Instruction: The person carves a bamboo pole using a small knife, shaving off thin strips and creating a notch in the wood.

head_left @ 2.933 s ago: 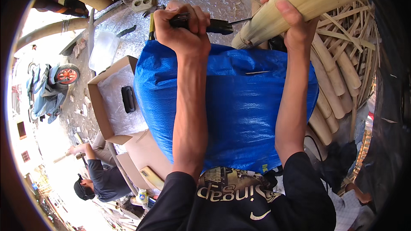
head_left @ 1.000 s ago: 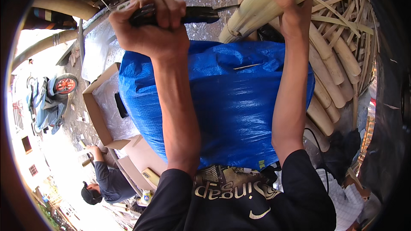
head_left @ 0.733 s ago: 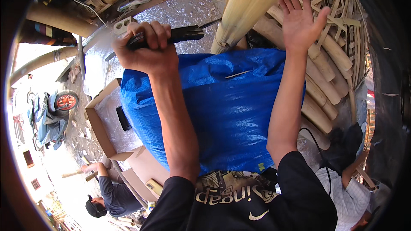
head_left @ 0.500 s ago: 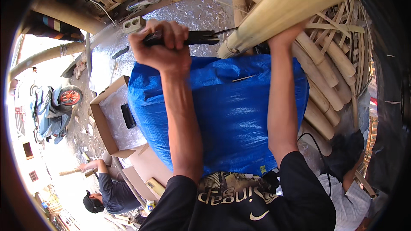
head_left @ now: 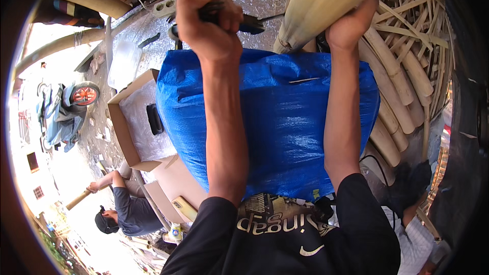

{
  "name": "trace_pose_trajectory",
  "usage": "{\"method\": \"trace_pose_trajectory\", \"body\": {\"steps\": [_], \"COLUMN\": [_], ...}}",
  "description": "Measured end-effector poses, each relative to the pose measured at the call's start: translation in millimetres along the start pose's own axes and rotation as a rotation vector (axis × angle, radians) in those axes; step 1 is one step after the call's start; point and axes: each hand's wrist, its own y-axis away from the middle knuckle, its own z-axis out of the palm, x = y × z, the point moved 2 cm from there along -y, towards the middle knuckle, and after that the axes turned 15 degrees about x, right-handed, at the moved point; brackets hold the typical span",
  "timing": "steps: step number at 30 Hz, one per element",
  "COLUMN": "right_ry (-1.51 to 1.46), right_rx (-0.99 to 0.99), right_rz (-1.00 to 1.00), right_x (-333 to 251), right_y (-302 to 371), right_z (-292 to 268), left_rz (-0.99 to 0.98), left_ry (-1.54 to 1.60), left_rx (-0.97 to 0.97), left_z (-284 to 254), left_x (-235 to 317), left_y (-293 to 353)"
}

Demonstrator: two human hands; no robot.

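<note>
My left hand point(head_left: 211, 25) is closed in a fist around a black-handled tool point(head_left: 251, 24). A thin dark metal piece sticks out of it towards the bamboo; its exact kind is unclear. A thick pale bamboo pole point(head_left: 331, 2) slants up to the right, its lower end just above the blue tarp. My right hand point(head_left: 351, 28) grips the pole's right side from below, fingers partly hidden behind it. Across my lap, below both forearms, spreads the crinkled blue tarp point(head_left: 285, 132), with a thin pale sliver lying on it.
Bamboo poles point(head_left: 389, 71) and split strips point(head_left: 407, 18) are heaped at right. On the left are an open cardboard box point(head_left: 125, 137), a phone point(head_left: 184, 208), a socket block point(head_left: 164, 7) and a motorbike point(head_left: 66, 107). One co-worker point(head_left: 135, 209) sits lower left, another person point(head_left: 407, 244) lower right.
The view has shifted a little. My left hand and the tool have moved slightly up and right, and the tool's handle now tilts more. My right hand keeps its hold on the bamboo pole.
</note>
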Motion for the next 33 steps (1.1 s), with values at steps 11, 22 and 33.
{"method": "trace_pose_trajectory", "body": {"steps": [11, 22, 33], "right_ry": [-0.352, -0.456, -0.215], "right_rx": [-0.495, -0.337, -0.266], "right_rz": [0.291, 0.376, 0.423], "right_x": [-50.1, -42.4, -76.1], "right_y": [-19.4, -11.9, -9.6], "right_z": [17.1, 38.9, 45.1], "left_rz": [-0.064, -0.026, 0.058], "left_ry": [0.062, 0.111, 0.139], "left_rx": [-0.116, -0.277, -0.246], "left_z": [-4.2, -12.9, 14.1], "left_x": [-2.3, -5.7, 10.6], "left_y": [7.0, -2.5, 10.2]}}
